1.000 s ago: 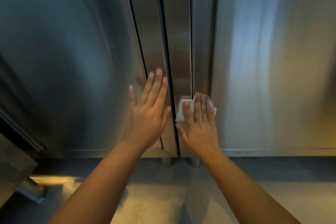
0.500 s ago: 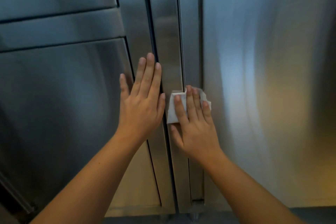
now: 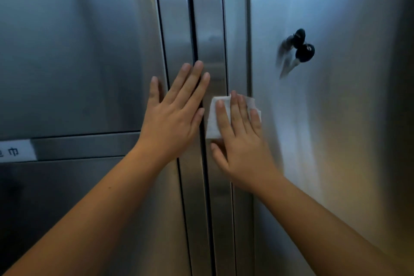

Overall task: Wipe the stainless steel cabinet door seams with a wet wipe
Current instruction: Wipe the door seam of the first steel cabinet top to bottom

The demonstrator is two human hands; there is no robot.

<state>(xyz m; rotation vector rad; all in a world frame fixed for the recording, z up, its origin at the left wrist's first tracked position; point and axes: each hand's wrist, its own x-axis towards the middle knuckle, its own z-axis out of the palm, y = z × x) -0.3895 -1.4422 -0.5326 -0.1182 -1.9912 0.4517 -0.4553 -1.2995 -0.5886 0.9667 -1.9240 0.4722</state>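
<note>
Wipe [image 3: 213, 120] under right hand [image 3: 243, 148] spans upright seam [image 3: 224, 29].

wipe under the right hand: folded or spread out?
Folded. The wet wipe is a compact squarish pad, barely wider than the right hand, whose straight fingers press it flat over the door seam.

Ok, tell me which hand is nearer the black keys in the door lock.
Right. The right hand presses the wet wipe below and left of the keys; the left hand lies flat farther left, over the dark door seam.
</note>
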